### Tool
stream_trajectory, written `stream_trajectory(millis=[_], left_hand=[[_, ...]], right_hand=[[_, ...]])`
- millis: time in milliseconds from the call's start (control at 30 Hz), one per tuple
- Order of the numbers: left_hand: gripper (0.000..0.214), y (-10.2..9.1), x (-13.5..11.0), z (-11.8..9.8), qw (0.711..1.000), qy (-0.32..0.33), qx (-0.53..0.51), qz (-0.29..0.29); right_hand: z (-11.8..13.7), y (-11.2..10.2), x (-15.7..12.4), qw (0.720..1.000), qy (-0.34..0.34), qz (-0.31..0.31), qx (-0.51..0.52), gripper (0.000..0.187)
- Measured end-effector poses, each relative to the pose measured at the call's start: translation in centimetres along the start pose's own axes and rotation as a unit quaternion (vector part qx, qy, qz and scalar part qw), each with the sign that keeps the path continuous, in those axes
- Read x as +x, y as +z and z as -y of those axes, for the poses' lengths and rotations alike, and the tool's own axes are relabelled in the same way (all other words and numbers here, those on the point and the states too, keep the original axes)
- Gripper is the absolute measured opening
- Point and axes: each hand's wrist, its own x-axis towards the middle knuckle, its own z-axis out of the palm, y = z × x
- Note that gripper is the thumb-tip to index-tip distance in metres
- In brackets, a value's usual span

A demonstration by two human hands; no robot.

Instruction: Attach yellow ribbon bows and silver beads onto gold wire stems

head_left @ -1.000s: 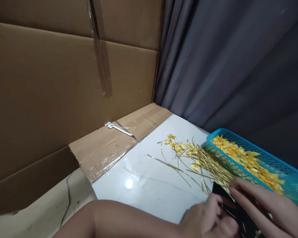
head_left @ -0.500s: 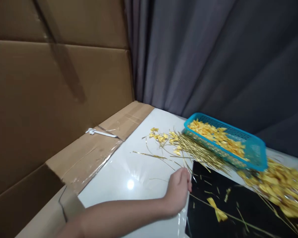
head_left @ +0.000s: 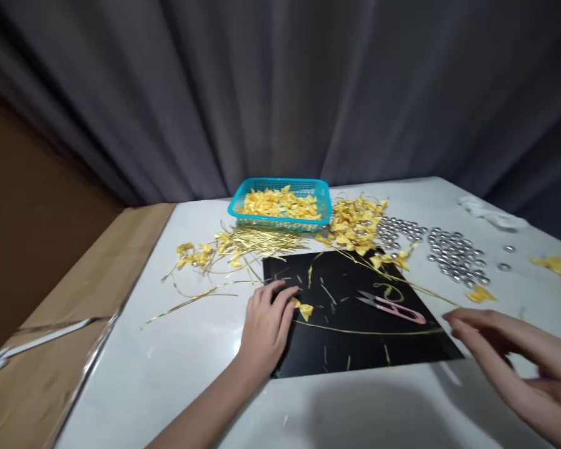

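Observation:
My left hand (head_left: 267,318) rests palm down at the left edge of a black mat (head_left: 355,349), its fingers slightly bent and apart. By its fingertips lies a yellow ribbon bow (head_left: 303,310); whether they touch it I cannot tell. A long gold cord (head_left: 369,332) runs from near the bow across the mat. Past the mat's right edge is my right hand (head_left: 518,362), thumb and forefinger close together in a pinch. What sits between those tips is too small to make out. Pink-handled thread snips (head_left: 393,308) lie on the mat among short cord clippings.
A blue basket (head_left: 280,222) of yellow bows stands at the back by the grey curtain (head_left: 280,93). Before it lies a bundle of gold cords (head_left: 266,240). Finished-looking bow pieces (head_left: 355,224) and silver beads (head_left: 455,255) spread rightward. Cardboard (head_left: 107,268) borders the left.
The view has swung right, bringing my right hand, the snips and the silver beads into sight. My left hand has gone from curled to fingers apart, nearer the bow.

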Motion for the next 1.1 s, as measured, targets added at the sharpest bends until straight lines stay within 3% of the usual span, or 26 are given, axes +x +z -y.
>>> stream_trajectory(millis=[100, 233, 433, 567, 700, 900, 1000, 1100], left_hand=[[0.025, 0.6, 0.4, 0.1, 0.996, 0.020, 0.087, 0.031], [0.019, 0.9, 0.4, 0.3, 0.995, 0.022, 0.094, 0.040], [0.014, 0.8, 0.2, 0.8, 0.999, 0.027, 0.010, 0.046], [0.014, 0.6, 0.3, 1.0, 0.996, -0.035, -0.078, 0.035], [0.014, 0.3, 0.3, 0.8, 0.980, -0.106, -0.165, 0.012], [0.017, 0.2, 0.2, 0.7, 0.915, -0.190, -0.356, -0.005], [0.023, -0.1, 0.3, 0.8, 0.884, -0.194, -0.425, 0.007], [0.016, -0.4, 0.4, 0.9, 0.881, -0.194, -0.428, 0.057]], right_hand=[[2.5, 0.8, 0.5, 0.998, -0.061, 0.007, 0.017, 0.011], [4.2, 2.8, 1.2, 0.995, -0.083, -0.011, 0.059, 0.014], [5.5, 5.7, 2.0, 0.985, -0.074, 0.084, 0.130, 0.019], [6.5, 7.5, 3.2, 0.967, -0.006, 0.173, 0.187, 0.015], [7.9, 9.2, 4.2, 0.923, 0.081, 0.201, 0.319, 0.012], [8.7, 11.6, 3.5, 0.785, 0.202, 0.240, 0.535, 0.018], [8.3, 12.2, 3.1, 0.751, 0.236, 0.264, 0.557, 0.022], [8.1, 12.6, 3.0, 0.730, 0.248, 0.282, 0.572, 0.024]])
